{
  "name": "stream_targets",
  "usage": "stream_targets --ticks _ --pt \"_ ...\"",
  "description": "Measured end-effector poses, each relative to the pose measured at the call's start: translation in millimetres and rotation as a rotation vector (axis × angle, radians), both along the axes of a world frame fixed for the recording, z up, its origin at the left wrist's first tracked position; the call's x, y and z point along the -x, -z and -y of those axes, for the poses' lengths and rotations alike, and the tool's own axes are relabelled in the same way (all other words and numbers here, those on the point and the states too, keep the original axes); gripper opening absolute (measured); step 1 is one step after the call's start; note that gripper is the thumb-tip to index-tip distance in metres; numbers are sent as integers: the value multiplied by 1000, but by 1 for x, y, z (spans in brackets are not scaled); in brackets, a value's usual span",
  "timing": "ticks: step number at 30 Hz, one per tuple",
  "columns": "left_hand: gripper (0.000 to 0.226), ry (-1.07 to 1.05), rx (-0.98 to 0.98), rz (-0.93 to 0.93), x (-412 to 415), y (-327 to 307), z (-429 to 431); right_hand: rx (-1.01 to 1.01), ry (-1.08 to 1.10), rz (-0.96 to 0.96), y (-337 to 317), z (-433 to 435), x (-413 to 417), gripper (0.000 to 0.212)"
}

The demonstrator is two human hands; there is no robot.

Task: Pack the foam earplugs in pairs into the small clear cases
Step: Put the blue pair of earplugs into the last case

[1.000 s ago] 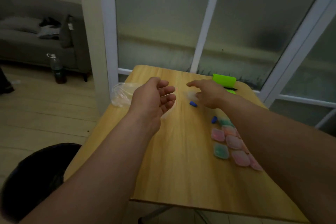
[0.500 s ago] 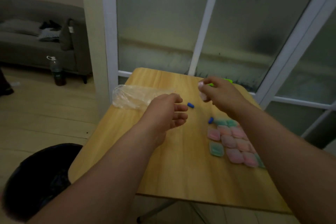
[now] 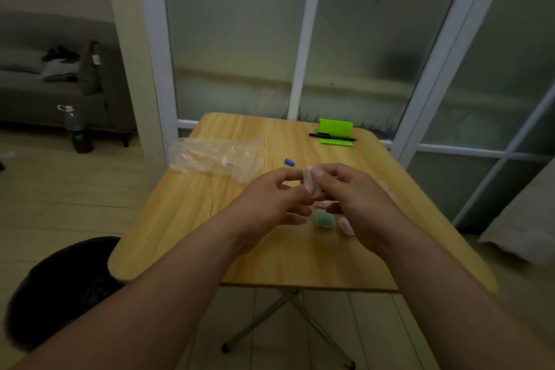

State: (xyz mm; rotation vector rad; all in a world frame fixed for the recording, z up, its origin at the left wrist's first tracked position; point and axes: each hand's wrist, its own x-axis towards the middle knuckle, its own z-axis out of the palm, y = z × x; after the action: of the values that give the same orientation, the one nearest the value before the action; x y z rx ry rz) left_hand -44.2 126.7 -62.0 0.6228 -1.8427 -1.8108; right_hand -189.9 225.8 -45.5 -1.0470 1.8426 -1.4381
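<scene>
Both hands meet above the middle of the wooden table (image 3: 210, 228). My right hand (image 3: 351, 198) pinches a small clear case (image 3: 309, 182) between thumb and fingers. My left hand (image 3: 270, 204) holds the same case from the left with curled fingertips. One blue foam earplug (image 3: 289, 162) lies on the table beyond the hands. Under the hands lie several filled cases, a green one (image 3: 324, 218) and pink ones (image 3: 345, 225); most are hidden by my right hand.
A crumpled clear plastic bag (image 3: 213, 156) lies at the table's left. A green stand (image 3: 335, 132) with a black pen (image 3: 332, 137) sits at the far edge. A black bin (image 3: 60, 285) stands on the floor at the left. Glass doors are behind.
My right hand has picked up a clear case from the far side and brought it toward me. My left hand has moved in from the bag and taken hold of it too.
</scene>
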Motion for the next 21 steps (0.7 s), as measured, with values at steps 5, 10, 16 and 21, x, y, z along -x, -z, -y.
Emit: stream_targets --ticks 5,10,16,21 --pt "38 -72 303 18 -1 6 5 -21 51 276 -4 -3 0 43" --pt "33 -122 611 102 -2 14 10 -141 -44 289 -1 -5 3 32" --pt "33 -213 233 -13 7 18 4 46 -42 368 16 8 3 20" --pt "24 -171 -95 -71 7 16 2 71 -57 159 30 10 -1 30"
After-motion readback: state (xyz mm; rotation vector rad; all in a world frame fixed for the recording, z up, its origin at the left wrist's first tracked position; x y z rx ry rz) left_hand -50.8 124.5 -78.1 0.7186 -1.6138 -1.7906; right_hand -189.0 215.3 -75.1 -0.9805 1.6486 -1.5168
